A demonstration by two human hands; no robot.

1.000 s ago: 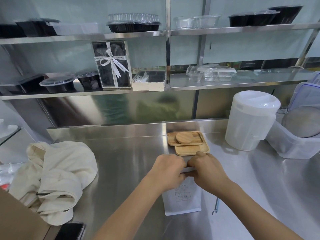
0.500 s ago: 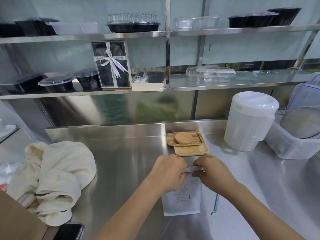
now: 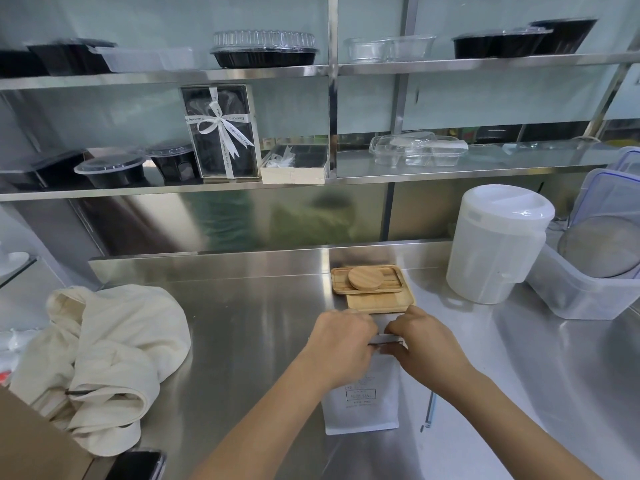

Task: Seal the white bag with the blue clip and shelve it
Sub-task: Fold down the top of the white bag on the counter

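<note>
A stainless steel worktop fills the lower view, with two steel shelves running across the wall behind it, stocked with black and clear food containers. On the right stands a large white lidded tub; on the left lies a crumpled cream cloth. Near the back edge sits a small stack of wooden trays with a round wooden lid on top.

In front of the trays, the white bag lies flat on the worktop, its bottom toward the person and its top folded over under both hands. The left hand is closed in a grip on the left end of the fold, and the right hand is closed on the right end. A thin dark strip between them may be the clip's edge; I cannot be sure. A slim blue bar, probably the blue clip or part of it, lies on the worktop just right of the bag.

The main risk is the fold springing open if either hand lets go to reach for that bar. A clip pushed on crooked could leave a corner unsealed, and the bag might then spill when lifted to the shelf.
</note>
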